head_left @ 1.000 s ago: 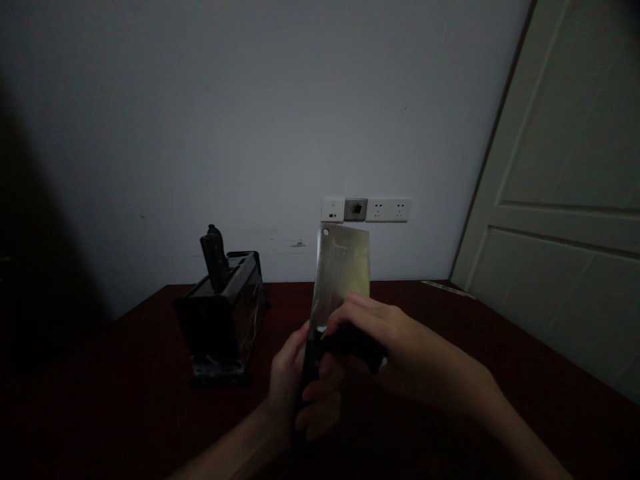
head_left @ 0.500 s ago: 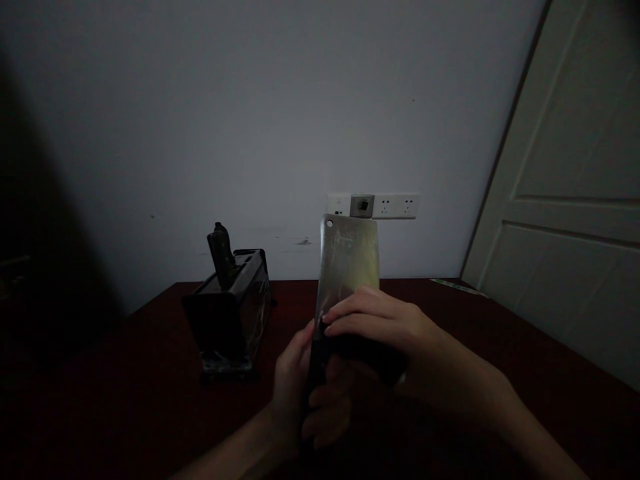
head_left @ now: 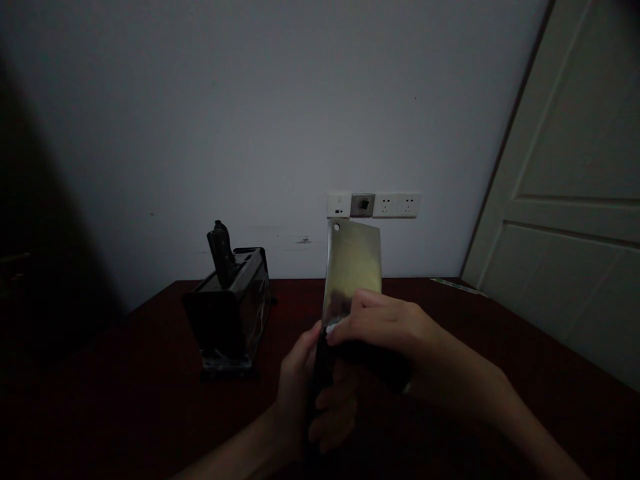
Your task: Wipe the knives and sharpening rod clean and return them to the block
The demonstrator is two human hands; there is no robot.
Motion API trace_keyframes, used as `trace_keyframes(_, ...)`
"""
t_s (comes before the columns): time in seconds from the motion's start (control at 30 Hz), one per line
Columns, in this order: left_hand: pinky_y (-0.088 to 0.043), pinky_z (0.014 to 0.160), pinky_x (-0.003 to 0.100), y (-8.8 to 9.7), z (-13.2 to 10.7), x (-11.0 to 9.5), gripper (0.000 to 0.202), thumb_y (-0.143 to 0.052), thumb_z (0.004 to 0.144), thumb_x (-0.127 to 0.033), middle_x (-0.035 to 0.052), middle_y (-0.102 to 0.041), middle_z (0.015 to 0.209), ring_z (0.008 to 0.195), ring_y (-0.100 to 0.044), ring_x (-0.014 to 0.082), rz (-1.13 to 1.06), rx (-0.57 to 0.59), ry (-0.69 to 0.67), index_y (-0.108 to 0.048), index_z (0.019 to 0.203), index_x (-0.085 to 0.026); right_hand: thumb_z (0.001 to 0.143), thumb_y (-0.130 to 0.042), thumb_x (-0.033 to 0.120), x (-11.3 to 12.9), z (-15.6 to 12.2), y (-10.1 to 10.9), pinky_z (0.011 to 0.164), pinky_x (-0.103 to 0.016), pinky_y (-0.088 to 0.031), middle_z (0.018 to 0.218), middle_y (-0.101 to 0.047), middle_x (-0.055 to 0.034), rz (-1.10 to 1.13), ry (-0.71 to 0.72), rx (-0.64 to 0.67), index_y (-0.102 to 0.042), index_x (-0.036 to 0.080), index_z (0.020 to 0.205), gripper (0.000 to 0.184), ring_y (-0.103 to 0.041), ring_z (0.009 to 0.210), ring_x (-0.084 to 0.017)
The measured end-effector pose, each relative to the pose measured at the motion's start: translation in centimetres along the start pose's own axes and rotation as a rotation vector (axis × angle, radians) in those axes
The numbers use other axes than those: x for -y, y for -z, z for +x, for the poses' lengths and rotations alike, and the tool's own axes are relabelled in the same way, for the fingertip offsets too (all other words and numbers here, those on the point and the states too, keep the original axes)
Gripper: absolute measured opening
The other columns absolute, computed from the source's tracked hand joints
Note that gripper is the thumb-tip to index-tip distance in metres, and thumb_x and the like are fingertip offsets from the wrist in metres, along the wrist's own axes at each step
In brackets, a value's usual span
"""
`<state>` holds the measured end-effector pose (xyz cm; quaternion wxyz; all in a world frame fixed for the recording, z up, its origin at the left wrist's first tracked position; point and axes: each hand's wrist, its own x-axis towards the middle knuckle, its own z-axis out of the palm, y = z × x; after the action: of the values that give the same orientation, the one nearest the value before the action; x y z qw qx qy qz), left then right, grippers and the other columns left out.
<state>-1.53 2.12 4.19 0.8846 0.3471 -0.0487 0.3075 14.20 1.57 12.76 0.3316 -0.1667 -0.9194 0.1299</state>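
Note:
A cleaver (head_left: 354, 260) stands upright in front of me, its broad steel blade pointing up, with a small hole near the top left corner. Wrapped round its dark handle is my left hand (head_left: 293, 383), thumb near the base of the blade. My right hand (head_left: 395, 327) is closed on a black-handled tool (head_left: 385, 363) lying crosswise at the blade's lower end. Its kind is too dark to make out, and my fingers cover much of it. A small pale spot shows at my right fingertips.
On the dark red table (head_left: 150, 340), a black knife block (head_left: 225, 327) stands to the left, with black handles (head_left: 221, 253) sticking out of its top. Wall sockets (head_left: 395, 205) sit behind the blade. A flat strip (head_left: 457, 287) lies at the back right, near a white door (head_left: 560, 220).
The cleaver has shifted slightly right and down. My right fingers have curled in more at the blade's base, and the pale spot now shows there. The knife block stays put.

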Motion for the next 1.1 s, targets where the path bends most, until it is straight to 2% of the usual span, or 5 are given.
trace_keyframes(0.27, -0.025, 0.025, 0.018, -0.3, 0.0, -0.2, 0.054, -0.024, 0.085, -0.057, -0.0064, -0.031, 0.038, 0.022, -0.024, 0.0060, -0.009, 0.027, -0.016, -0.050, 0.063, -0.014, 0.078, -0.053, 0.007, 0.2, 0.4, -0.3, 0.056, -0.022, -0.039, 0.072, -0.055, -0.0017, 0.030, 0.015, -0.030, -0.062, 0.016, 0.097, 0.023, -0.049, 0.068, -0.013)
trace_keyframes(0.5, -0.027, 0.025, 0.018, 0.2, -0.2, -0.1, 0.058, -0.018, 0.086, -0.057, -0.0064, -0.031, 0.039, 0.023, -0.025, 0.0062, -0.035, -0.033, 0.028, -0.051, 0.065, -0.015, 0.075, -0.054, 0.000, 0.2, -0.2, 0.5, 0.060, -0.021, -0.041, 0.082, -0.056, -0.0028, 0.014, -0.062, 0.050, -0.062, 0.017, 0.096, 0.029, -0.051, 0.070, -0.011)
trace_keyframes(0.73, -0.028, 0.026, 0.018, 0.3, 0.1, 0.1, 0.053, -0.025, 0.085, -0.056, -0.0066, -0.032, 0.040, 0.023, -0.026, 0.0062, -0.030, 0.042, 0.033, -0.051, 0.065, -0.014, 0.076, -0.056, 0.007, 0.0, 0.3, -0.6, 0.057, -0.021, -0.040, 0.075, -0.053, -0.0013, -0.006, -0.077, 0.034, -0.064, 0.017, 0.093, 0.021, -0.050, 0.066, -0.011)
trace_keyframes(0.93, -0.030, 0.026, 0.018, 0.5, 0.0, 0.3, 0.056, -0.020, 0.086, -0.057, -0.0061, -0.033, 0.040, 0.023, -0.027, 0.0063, -0.046, 0.007, 0.060, -0.051, 0.066, -0.014, 0.073, -0.055, 0.002, 0.1, -0.3, 0.8, 0.062, -0.023, -0.043, 0.084, -0.057, -0.0032, 0.006, -0.120, 0.105, -0.063, 0.018, 0.096, 0.029, -0.053, 0.071, -0.012)
trace_keyframes(1.1, -0.029, 0.026, 0.017, 0.4, -0.3, -0.3, 0.058, -0.018, 0.086, -0.057, -0.0065, -0.031, 0.040, 0.023, -0.026, 0.0055, -0.005, -0.028, 0.012, -0.051, 0.064, -0.014, 0.073, -0.054, -0.001, 0.3, -0.3, 1.5, 0.068, -0.025, -0.045, 0.090, -0.060, -0.0047, 0.039, -0.136, 0.103, -0.063, 0.019, 0.096, 0.032, -0.057, 0.077, -0.013)
